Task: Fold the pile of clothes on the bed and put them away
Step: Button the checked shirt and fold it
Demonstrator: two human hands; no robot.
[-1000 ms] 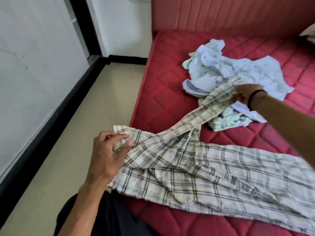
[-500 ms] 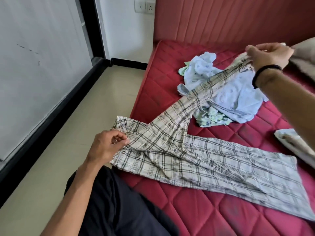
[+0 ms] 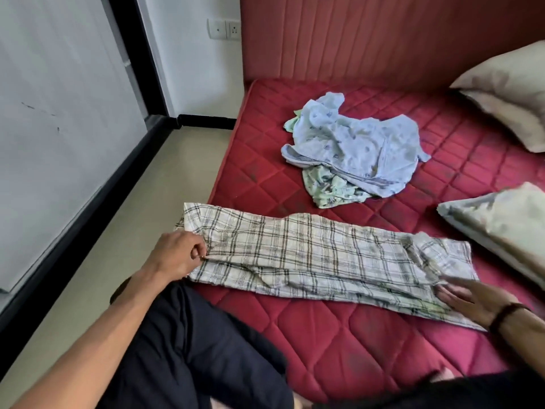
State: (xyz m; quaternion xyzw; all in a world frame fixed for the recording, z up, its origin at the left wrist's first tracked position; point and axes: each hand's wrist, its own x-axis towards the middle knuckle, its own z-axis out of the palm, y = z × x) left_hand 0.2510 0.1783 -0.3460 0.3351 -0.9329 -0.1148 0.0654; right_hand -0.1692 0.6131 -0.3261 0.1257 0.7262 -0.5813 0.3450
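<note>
L hand (image 3: 177,255), centre-left of frame: fingers curled, pinching the waist end of the plaid trousers (image 3: 318,255) at the mattress edge. Trousers lie folded lengthwise, legs stacked, running L→R across mid-frame on the red quilted mattress (image 3: 368,343); waist end overhangs the edge slightly, hems at lower right. Pile (image 3: 356,149) of light blue + pale green clothes sits crumpled above-centre, apart from the trousers, w/ mattress showing between. R hand (image 3: 472,296), lower right: fingers straight & spread, lying flat on the hem end; motion blur, dark band on wrist. Two pillows (image 3: 507,87) at right edge, upper one vs the headboard (image 3: 354,36), lower one (image 3: 501,225) just beside the trouser hems. Wall socket (image 3: 224,29) top centre-left.
</note>
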